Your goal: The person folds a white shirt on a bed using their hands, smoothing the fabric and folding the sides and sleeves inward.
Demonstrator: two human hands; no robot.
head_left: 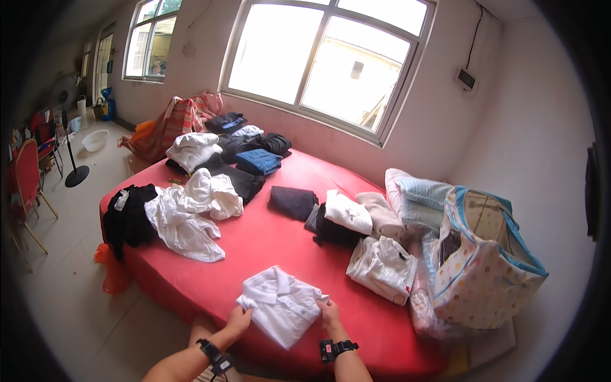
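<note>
Folded white shirt (282, 304) lies between both hands, collar away; left hand (238, 318) & right hand (330, 312) pinch its side edges.

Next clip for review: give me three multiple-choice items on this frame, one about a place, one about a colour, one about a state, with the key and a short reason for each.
1. Where does the white collared shirt lie?
A. on the near edge of the bed, between both hands
B. on the floor by the fan
C. inside the dotted bag

2. What colour is the bed cover?
A. blue
B. red
C. grey

3. In what state is the white collared shirt?
A. hanging on a hanger
B. crumpled in a heap
C. folded flat, collar up

Key:
1 A, the left hand touches its near left corner and the right hand its right edge, at the bed's near edge.
2 B, the cover shows red all around the clothes.
3 C, it lies as a neat rectangle with the collar on top, unlike the loose white pile farther left.
</note>
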